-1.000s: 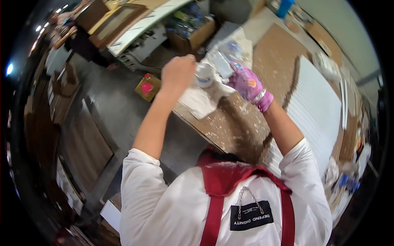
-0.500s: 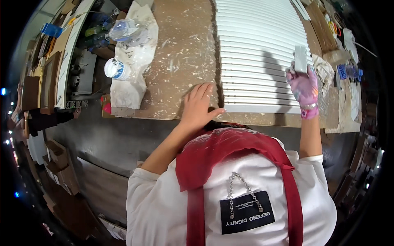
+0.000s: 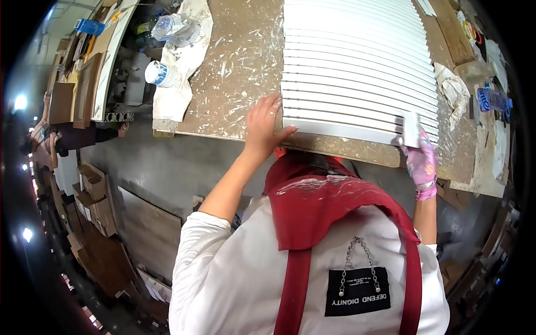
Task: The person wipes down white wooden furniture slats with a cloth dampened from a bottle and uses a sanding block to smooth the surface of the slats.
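A white louvered panel (image 3: pixel 357 67) with many parallel slats lies on a brown workbench (image 3: pixel 240 56) speckled with white. My bare left hand (image 3: pixel 263 127) rests on the bench's front edge, fingers spread, thumb reaching the panel's near left corner. In a pink stained glove, my right hand (image 3: pixel 420 162) grips a pale grey rectangular block (image 3: pixel 411 129), like a sanding sponge. That block is over the near right corner of the panel; whether it touches the slats I cannot tell.
To the left, a white and blue tub (image 3: pixel 159 73) and a clear plastic bottle (image 3: pixel 170 29) sit on a stained cloth (image 3: pixel 174 103). Right of the panel lie a crumpled rag (image 3: pixel 453 92) and a blue-labelled bottle (image 3: pixel 493 100). Another person (image 3: pixel 47 142) is at the far left.
My right hand has drawn the block toward me, from the panel's right side to its near right corner. My left hand remains at the bench edge. The view has shifted.
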### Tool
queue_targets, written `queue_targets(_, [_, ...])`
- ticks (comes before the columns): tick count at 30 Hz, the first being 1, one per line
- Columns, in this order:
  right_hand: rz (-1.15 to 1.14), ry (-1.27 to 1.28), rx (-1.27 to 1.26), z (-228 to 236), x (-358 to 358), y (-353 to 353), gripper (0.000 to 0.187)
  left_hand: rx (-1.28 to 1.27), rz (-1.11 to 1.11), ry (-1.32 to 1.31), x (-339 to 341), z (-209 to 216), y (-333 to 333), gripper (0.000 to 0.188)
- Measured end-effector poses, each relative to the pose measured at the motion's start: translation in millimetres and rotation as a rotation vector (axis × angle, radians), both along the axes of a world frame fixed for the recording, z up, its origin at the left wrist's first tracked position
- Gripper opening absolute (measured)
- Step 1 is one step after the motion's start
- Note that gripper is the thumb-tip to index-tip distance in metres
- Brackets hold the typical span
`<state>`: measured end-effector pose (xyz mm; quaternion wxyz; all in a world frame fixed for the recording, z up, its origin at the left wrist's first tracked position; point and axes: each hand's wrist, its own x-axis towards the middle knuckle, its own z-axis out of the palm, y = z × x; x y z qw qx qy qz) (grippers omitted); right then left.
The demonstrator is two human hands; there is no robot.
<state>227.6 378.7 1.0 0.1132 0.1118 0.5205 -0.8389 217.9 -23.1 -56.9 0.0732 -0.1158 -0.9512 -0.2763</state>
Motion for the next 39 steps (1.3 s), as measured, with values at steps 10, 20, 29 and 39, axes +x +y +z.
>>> queue_targets(10, [0.416, 1.094, 1.569, 18, -62, -224, 0.046, -0.065, 0.017, -0.005, -3, -3, 5, 0.068])
queue_targets(20, [0.413, 0.993, 1.658, 23, -37, -241, 0.044, -0.003, 0.029, 0.072, -2, -10, -2, 0.066])
queue_targets(29, [0.449, 0.889, 1.695, 23, -22, -233, 0.049, 0.066, 0.036, -0.01, -2, -6, -6, 0.066])
queue_targets(39, [0.384, 0.807, 1.71, 21, -8, -216, 0.05, 0.032, 0.021, -0.012, -3, -2, 0, 0.063])
